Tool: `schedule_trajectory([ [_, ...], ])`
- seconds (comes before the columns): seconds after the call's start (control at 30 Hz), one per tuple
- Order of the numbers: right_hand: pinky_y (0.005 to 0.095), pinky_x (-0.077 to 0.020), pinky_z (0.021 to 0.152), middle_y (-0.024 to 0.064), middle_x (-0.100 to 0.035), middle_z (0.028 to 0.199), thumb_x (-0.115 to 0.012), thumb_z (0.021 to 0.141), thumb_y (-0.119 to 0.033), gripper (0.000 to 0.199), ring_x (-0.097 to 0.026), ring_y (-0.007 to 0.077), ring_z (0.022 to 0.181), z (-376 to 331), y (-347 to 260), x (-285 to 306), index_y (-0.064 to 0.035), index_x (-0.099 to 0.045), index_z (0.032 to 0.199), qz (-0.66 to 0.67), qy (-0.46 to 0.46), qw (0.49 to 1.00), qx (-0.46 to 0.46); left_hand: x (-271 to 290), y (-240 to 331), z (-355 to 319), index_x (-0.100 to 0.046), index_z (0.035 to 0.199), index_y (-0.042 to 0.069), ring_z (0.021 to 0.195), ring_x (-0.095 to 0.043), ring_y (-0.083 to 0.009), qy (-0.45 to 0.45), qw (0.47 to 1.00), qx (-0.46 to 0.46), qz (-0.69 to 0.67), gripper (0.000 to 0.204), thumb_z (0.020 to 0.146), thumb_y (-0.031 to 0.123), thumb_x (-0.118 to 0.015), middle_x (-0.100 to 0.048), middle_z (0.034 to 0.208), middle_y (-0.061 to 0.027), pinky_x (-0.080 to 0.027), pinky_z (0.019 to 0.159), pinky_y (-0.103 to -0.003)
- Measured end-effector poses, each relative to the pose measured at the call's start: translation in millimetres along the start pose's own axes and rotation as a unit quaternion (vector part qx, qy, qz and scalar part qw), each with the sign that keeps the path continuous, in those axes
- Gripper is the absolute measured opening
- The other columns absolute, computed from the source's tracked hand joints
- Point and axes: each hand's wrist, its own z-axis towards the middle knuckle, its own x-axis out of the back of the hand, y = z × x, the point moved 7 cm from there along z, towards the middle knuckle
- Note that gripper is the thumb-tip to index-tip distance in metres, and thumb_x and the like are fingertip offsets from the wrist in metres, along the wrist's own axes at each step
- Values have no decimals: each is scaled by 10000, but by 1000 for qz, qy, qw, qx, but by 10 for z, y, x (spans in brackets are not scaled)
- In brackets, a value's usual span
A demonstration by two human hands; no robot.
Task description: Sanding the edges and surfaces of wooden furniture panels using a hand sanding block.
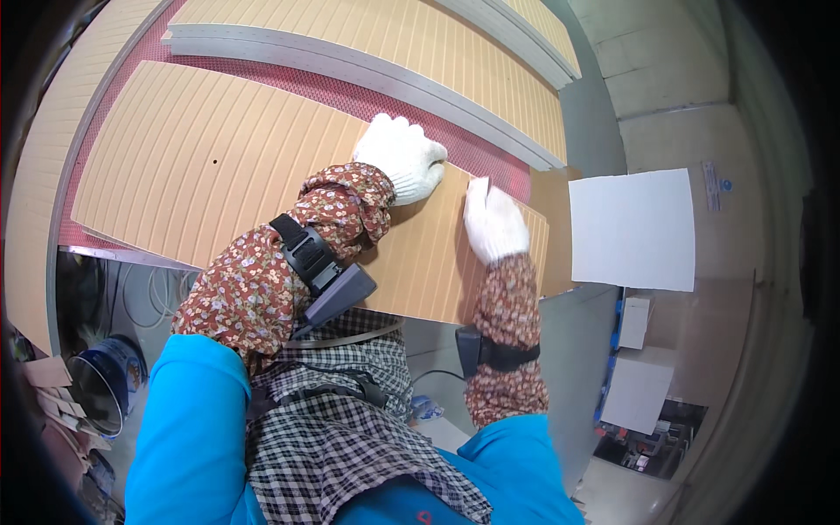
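A long tan panel (219, 131) with narrow parallel grooves lies in front of me, with a small dark hole toward its left. My left hand (401, 157), in a white knit glove, is closed with curled fingers at the panel's far edge. Whatever those fingers hold, if anything, is hidden. To its right, my right hand (497, 223), also gloved, rests over the panel near its right end. Its fingers are pressed together in a pinch, and a small dark bit shows at the tips, too small to name.
Under the panel lies a red mesh surface (324, 90). Beyond stand more stacked grooved panels (394, 52) with grey edges. A white sheet (632, 229) is at right, with white boxes (639, 385) lower down. A dark blue bucket (109, 385) stands on the floor at left.
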Motion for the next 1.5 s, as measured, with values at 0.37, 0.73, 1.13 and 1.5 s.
schedule_trajectory([
  [0.37, 581, -561, 721, 256, -724, 823, -449, 1094, -395, 428, -714, 474, 795, -1795, -86, -220, -61, -697, 994, 36, -5, 999, -34, -16, -102, -14, -791, 1160, 197, 1005, -685, -320, -1, 1000, 8, 10, 349, 956, 373, -569, -736, 1007, -141, -479, 914, -492],
  [0.73, 581, -559, 663, 266, -699, 731, -495, 1079, -364, 399, -704, 475, 690, -1800, -149, -212, -24, -686, 996, 36, 27, 999, -12, -57, -93, -6, -796, 1154, 199, 1006, -683, -311, 4, 1000, 11, 4, 342, 958, 373, -578, -737, 1019, -139, -475, 924, -485],
  [1.13, 574, -510, 984, 336, -698, 1131, -321, 1092, -440, 635, -670, 494, 1096, 39, -253, -13, 66, -704, 1074, 34, -13, 999, -2, -35, -63, -7, -805, 1099, 190, 972, -688, -311, 37, 999, 5, 7, 295, 941, 334, -601, -738, 965, -132, -479, 890, -483],
  [1.5, 573, -526, 970, 319, -721, 1074, -304, 1104, -448, 612, -696, 482, 1045, -294, -228, -40, -7, -722, 1040, 10, 14, 1000, -10, -39, -32, 16, -792, 1139, 205, 1008, -686, -323, -10, 1000, 8, 8, 330, 962, 365, -564, -736, 1017, -145, -478, 908, -501],
])
